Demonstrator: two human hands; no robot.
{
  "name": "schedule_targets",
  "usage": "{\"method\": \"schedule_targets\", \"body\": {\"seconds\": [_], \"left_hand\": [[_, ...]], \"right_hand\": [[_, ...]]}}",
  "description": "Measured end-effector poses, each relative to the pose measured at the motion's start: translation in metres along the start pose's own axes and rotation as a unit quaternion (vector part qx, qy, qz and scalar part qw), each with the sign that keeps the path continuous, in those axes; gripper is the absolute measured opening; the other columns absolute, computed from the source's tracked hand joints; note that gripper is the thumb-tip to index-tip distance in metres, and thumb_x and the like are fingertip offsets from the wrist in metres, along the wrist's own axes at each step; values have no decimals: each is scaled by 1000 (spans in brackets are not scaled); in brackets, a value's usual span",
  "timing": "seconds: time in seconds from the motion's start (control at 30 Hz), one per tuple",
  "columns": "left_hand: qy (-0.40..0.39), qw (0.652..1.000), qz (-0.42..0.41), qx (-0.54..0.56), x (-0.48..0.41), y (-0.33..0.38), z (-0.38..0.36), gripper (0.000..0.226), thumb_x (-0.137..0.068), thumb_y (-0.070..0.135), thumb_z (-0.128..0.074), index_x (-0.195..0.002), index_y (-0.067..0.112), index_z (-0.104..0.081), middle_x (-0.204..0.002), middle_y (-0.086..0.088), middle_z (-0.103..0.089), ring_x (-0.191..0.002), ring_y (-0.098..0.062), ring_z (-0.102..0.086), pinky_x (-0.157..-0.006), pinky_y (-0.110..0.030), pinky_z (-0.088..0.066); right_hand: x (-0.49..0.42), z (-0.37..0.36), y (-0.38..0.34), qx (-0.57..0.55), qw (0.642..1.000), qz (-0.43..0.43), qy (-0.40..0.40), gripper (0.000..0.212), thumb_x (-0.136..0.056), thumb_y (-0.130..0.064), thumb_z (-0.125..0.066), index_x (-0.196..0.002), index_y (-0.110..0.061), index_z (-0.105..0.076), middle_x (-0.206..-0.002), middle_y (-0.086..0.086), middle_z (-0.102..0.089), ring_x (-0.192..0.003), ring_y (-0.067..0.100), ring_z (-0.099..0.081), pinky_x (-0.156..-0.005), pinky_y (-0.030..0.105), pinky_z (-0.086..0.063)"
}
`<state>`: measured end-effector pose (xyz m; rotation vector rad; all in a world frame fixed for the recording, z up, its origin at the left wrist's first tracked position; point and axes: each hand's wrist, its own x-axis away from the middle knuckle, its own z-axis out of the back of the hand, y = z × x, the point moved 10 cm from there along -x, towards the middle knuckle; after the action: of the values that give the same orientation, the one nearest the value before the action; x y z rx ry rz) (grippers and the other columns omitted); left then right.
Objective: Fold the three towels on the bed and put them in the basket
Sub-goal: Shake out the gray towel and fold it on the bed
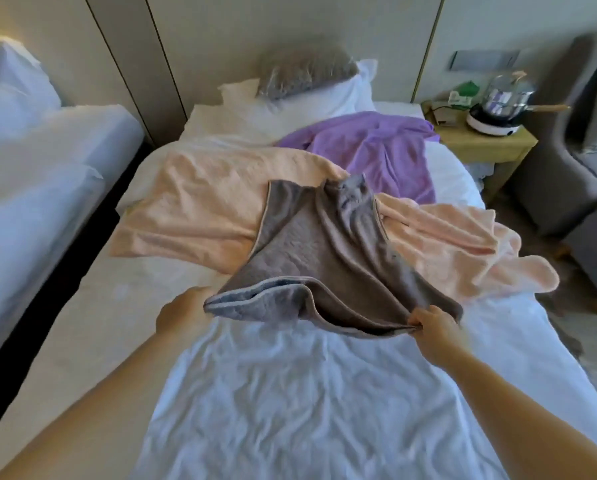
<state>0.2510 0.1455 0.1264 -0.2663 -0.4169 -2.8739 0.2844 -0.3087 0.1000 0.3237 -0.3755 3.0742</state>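
Hands are working apart: left hand (182, 313) is holding the grey towel (317, 251) at its near left corner, right hand (432, 327) is pinching the right. The far end is trailing over the peach towel (203, 199) on the bed (290, 393). Best approach, I'm judging: levelling the corners, pulling taut, matching the edges.

Location: a bedroom, apparently a hotel twin room. I face a white-sheeted bed (290, 393) at centre frame. A second bed (47, 168) runs along the left edge. Pillows (324, 95) lean against a panelled wall (255, 29) at upper centre. A bedside counter (491, 147) and a grey armchair (567, 168) occupy the upper right.
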Motion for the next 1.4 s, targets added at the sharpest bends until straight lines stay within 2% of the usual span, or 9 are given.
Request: {"method": "schedule_targets", "body": {"seconds": [0.13,0.4,0.57,0.67,0.8,1.07,1.23,1.33,1.4], "left_hand": [[-42,998,-18,-52,37,-6,-39,28,-85,27,-59,-67,27,-39,-76,4,-51,-67,-23,-53,-58,-30,-34],[31,986,-79,-142,114,-10,-45,15,-95,29,-50,-90,24,-63,-68,3,-60,-70,-23,-61,-57,-28,-31],[-40,985,-31,-164,145,-51,-76,23,-97,29,-44,-115,35,-56,-115,10,-62,-101,-19,-57,-78,-31,-41],[-99,992,54,-61,148,-95,-108,44,-97,37,-45,-140,34,-37,-141,2,-44,-119,-25,-51,-90,-37,-45],[-114,959,193,173,144,-142,-155,57,-93,38,-56,-141,16,-36,-141,-10,-43,-122,-30,-49,-97,-41,-44],[-92,928,223,284,94,-164,-210,46,-98,28,-47,-138,6,-44,-140,-13,-49,-126,-30,-48,-101,-33,-39],[-74,885,236,393,64,-154,-230,49,-90,30,-62,-131,5,-51,-128,-12,-58,-116,-27,-55,-98,-32,-42],[-116,810,250,519,57,-138,-239,41,-87,28,-68,-119,3,-60,-118,-18,-65,-105,-31,-63,-96,-48,-50],[-132,754,243,596,56,-125,-230,23,-87,27,-68,-99,7,-66,-104,-18,-71,-93,-30,-69,-87,-48,-55]], "right_hand": [[32,-42,29,15,999,-24,-39,8,-88,-26,-57,-93,-31,-61,-106,-2,-55,-106,27,-54,-85,32,-41],[68,-68,17,68,996,38,-49,13,-91,-26,-51,-101,-30,-58,-110,-2,-55,-110,26,-51,-89,36,-38],[105,-89,9,169,983,48,-59,22,-90,-25,-48,-107,-35,-57,-113,-6,-57,-111,21,-52,-93,35,-35],[115,-94,24,200,979,-12,-43,31,-88,-23,-46,-115,-35,-56,-120,-5,-55,-115,21,-49,-95,34,-36],[125,-133,7,155,981,-48,-102,42,-89,-25,-46,-131,-27,-47,-134,3,-46,-125,28,-41,-100,38,-36],[119,-223,-138,-47,988,49,-141,38,-92,-33,-56,-128,-19,-52,-132,4,-49,-126,26,-40,-105,36,-34],[101,-245,-194,-77,987,89,-114,52,-89,-37,-61,-136,-24,-42,-136,0,-44,-128,23,-38,-102,37,-38],[94,-253,-212,-58,987,113,-100,67,-85,-40,-65,-141,-27,-33,-140,-1,-39,-129,23,-36,-105,39,-36],[92,-254,-219,-42,988,119,-87,74,-81,-43,-68,-143,-29,-29,-142,-2,-36,-131,23,-33,-107,40,-33]]}}
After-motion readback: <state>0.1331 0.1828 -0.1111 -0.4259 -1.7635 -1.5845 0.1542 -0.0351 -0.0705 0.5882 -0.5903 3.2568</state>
